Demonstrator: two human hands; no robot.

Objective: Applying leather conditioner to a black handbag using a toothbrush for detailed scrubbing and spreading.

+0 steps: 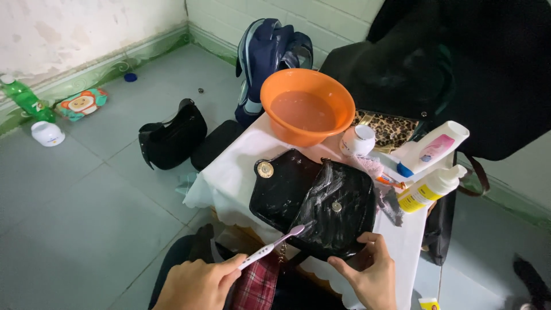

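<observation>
1. The left hand (198, 284) has its fingers wrapped around the handle of a toothbrush (271, 247), whose bristle head rests against the near face of a black purse (313, 198).
2. The right hand (367, 272) has its fingers pinched on the purse's near edge, thumb on top.
3. The purse lies open on the white-covered table (235, 166), near its front edge; its flap is smeared with whitish foam.
4. Behind the purse, towards the table's far edge, stands an orange bowl (307, 106) holding cloudy water.
5. Just right of the bowl sits a small white jar (357, 140); a white tube (433, 149) and a yellow-labelled bottle (430, 189) lie along the right edge.
6. On the floor left of the table lie a black handbag (172, 138) and a blue backpack (267, 54); a green bottle (26, 99) stands by the wall.
</observation>
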